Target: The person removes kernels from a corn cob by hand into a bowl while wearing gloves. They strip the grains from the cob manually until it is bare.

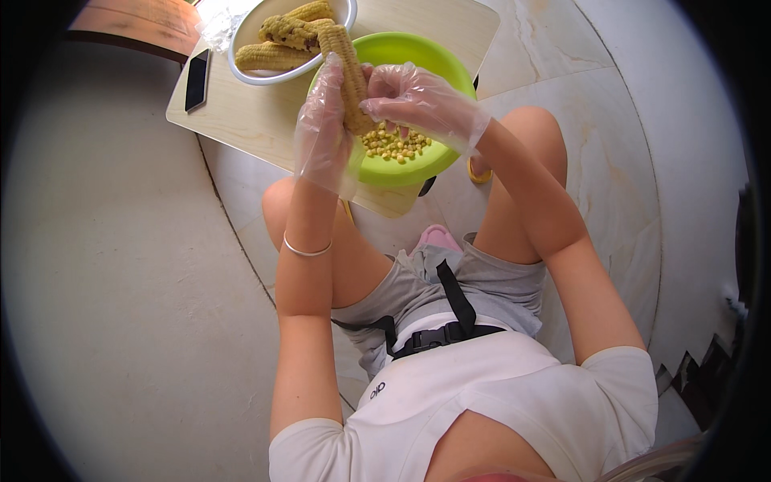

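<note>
Both my hands wear clear plastic gloves. My left hand [326, 126] grips an ear of corn [346, 78] from its left side, and the ear slants over a bright green plastic basin [397, 175]. Against the ear's right side, near its lower end, are the fingers and thumb of my right hand [415, 99]; some fingertips are hidden. Loose corn kernels [400, 146] lie in the basin below. Several more corn ears [274, 57] rest in a white bowl [259, 80] behind my left hand, and the held ear's upper end overlaps the bowl's edge.
A small wood-grain table [241, 114] carries the basin and bowl. On its left lies a dark-screened phone [197, 81], with crumpled clear plastic [221, 27] beside the bowl. My knees flank the table's near corner. A wooden piece of furniture [141, 21] stands at the upper left.
</note>
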`<act>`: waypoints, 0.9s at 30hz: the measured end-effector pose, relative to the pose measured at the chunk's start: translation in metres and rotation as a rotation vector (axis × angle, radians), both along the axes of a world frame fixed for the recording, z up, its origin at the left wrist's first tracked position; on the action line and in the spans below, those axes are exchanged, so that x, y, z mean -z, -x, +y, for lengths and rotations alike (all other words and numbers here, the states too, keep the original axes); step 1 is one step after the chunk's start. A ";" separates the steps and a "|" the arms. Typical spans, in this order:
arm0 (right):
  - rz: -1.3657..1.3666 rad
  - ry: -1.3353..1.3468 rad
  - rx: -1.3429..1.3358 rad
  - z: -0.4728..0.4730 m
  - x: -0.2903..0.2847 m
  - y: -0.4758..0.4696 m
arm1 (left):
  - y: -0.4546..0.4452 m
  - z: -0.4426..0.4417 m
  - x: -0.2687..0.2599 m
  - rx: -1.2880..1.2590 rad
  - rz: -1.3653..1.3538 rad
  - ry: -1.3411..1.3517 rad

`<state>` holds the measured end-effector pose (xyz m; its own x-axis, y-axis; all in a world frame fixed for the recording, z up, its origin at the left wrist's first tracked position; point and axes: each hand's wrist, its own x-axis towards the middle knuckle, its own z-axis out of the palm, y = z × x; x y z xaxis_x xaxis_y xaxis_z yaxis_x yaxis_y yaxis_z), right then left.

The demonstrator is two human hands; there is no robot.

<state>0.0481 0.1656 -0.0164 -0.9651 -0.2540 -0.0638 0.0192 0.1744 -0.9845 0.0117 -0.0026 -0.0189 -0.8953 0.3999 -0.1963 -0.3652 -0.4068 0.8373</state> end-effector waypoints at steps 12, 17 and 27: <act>0.046 0.028 -0.036 0.000 0.007 0.000 | 0.005 0.006 0.005 0.012 -0.083 -0.029; 0.006 0.095 -0.037 0.000 0.010 0.001 | 0.002 0.003 0.002 0.034 -0.053 -0.004; 0.270 -0.130 -0.017 0.000 0.001 -0.001 | 0.004 0.004 -0.002 -0.074 -0.098 0.007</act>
<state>0.0490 0.1659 -0.0179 -0.9473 -0.2766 0.1617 -0.2445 0.2979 -0.9228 0.0077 0.0018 -0.0165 -0.8987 0.3316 -0.2871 -0.4148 -0.4300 0.8019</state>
